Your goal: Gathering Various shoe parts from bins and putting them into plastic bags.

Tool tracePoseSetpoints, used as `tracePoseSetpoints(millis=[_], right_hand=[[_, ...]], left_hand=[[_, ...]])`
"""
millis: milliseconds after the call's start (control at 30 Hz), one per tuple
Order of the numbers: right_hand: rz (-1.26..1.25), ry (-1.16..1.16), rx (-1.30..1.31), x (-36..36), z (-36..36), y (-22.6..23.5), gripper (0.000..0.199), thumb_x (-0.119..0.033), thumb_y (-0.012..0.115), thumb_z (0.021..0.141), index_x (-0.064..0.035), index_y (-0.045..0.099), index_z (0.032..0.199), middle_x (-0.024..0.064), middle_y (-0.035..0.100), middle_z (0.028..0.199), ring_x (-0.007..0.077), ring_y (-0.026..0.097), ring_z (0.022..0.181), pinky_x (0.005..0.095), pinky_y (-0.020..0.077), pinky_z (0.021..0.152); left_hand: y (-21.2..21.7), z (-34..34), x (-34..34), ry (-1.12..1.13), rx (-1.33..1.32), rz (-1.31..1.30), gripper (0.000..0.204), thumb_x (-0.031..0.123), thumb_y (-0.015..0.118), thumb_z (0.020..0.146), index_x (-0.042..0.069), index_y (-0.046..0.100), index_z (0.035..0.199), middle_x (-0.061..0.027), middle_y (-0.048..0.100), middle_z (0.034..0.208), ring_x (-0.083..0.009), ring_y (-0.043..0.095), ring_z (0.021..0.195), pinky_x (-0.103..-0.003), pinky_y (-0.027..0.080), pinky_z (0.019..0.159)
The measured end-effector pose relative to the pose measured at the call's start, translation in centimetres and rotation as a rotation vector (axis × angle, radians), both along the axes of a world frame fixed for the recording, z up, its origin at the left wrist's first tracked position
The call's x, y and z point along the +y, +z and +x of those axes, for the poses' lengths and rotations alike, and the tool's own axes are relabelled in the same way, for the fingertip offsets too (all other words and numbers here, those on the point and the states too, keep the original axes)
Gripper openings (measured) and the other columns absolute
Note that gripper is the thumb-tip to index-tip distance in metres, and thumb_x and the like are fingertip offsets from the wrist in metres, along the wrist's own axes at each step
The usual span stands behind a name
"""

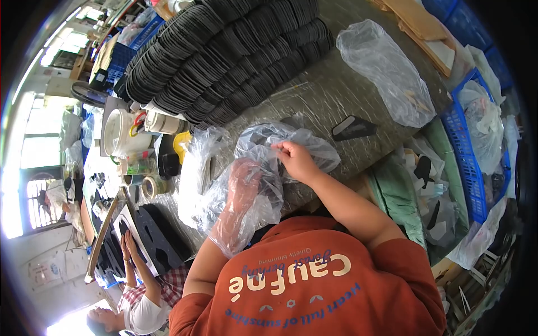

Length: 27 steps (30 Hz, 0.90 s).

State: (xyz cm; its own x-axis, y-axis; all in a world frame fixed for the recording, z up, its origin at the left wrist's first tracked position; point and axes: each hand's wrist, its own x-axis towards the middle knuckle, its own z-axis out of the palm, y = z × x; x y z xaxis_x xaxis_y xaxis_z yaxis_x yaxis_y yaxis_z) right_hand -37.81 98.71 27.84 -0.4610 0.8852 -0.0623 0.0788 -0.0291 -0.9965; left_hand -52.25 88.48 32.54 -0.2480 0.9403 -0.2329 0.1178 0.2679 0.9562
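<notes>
My left hand [244, 175] is inside a clear plastic bag [263, 193], which also covers part of the forearm. Its fingers look curled, though the crinkled film blurs them and hides what they hold. Close on its right, my right hand [295, 161] is closed in a pinch on the bag's film. More loose clear plastic [319, 151] spreads behind and beside both hands. A flat black cut-out piece [353, 128] lies on the table to the right of them.
Long rows of stacked black pieces [224, 61] fill the table's far side. Another clear bag [386, 73] lies far right, near a blue crate [465, 151]. Tubs [117, 133] and tape rolls [151, 187] stand left. A co-worker's hands [128, 246] rest on a board at lower left.
</notes>
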Motion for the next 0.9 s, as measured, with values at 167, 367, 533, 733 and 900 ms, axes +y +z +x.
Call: tracePoseSetpoints(millis=[167,367,533,733,900], right_hand=[[-0.129,0.115,0.115,-0.3,-0.1,-0.1,0.021,-0.005,0.049,0.083,-0.0016,0.056,0.103,-0.0007,0.047,0.065,0.007,0.04,0.056,0.0228,0.0365,0.054],[-0.26,0.144,0.094,-0.5,0.4,-0.6,0.024,-0.005,0.049,0.084,-0.0027,0.054,0.107,-0.0045,0.048,0.075,0.0047,0.043,0.067,0.0198,0.0381,0.063],[0.048,0.246,0.062,-1.0,1.3,-0.8,0.028,-0.005,0.052,0.082,-0.0044,0.052,0.109,0.0022,0.051,0.098,0.0109,0.049,0.09,0.0242,0.0417,0.076],[-0.036,0.301,0.09,-1.8,1.4,-0.3,0.03,-0.009,0.06,0.077,-0.0064,0.053,0.107,0.0094,0.05,0.111,0.0224,0.046,0.106,0.0318,0.0375,0.089],[-0.077,0.291,0.084,-1.8,1.2,-0.1,0.028,-0.003,0.058,0.077,-0.0059,0.054,0.105,0.0088,0.052,0.107,0.0218,0.048,0.105,0.0311,0.0375,0.089]], left_hand=[[0.4,-0.5,1.2,-0.281,0.68,0.167,0.028,0.006,0.067,0.066,0.001,0.06,0.093,-0.0148,0.058,0.094,-0.029,0.056,0.089,-0.034,0.045,0.075],[0.6,-0.3,1.3,-0.402,0.862,0.181,0.027,0.01,0.069,0.066,0.0,0.059,0.089,-0.016,0.058,0.091,-0.0324,0.056,0.085,-0.037,0.046,0.072],[0.4,0.3,-0.3,-0.303,0.872,0.227,0.021,0.007,0.066,0.068,0.001,0.06,0.087,-0.0144,0.059,0.086,-0.032,0.057,0.081,-0.038,0.046,0.069],[-0.7,0.0,-0.5,-0.323,0.668,0.292,0.016,0.0,0.06,0.068,0.003,0.06,0.084,-0.0122,0.06,0.081,-0.0307,0.058,0.078,-0.036,0.046,0.066],[-2.5,-0.5,-0.5,-0.365,0.898,0.468,0.018,0.003,0.061,0.061,0.007,0.06,0.078,-0.009,0.06,0.074,-0.0282,0.058,0.066,-0.038,0.046,0.058]])
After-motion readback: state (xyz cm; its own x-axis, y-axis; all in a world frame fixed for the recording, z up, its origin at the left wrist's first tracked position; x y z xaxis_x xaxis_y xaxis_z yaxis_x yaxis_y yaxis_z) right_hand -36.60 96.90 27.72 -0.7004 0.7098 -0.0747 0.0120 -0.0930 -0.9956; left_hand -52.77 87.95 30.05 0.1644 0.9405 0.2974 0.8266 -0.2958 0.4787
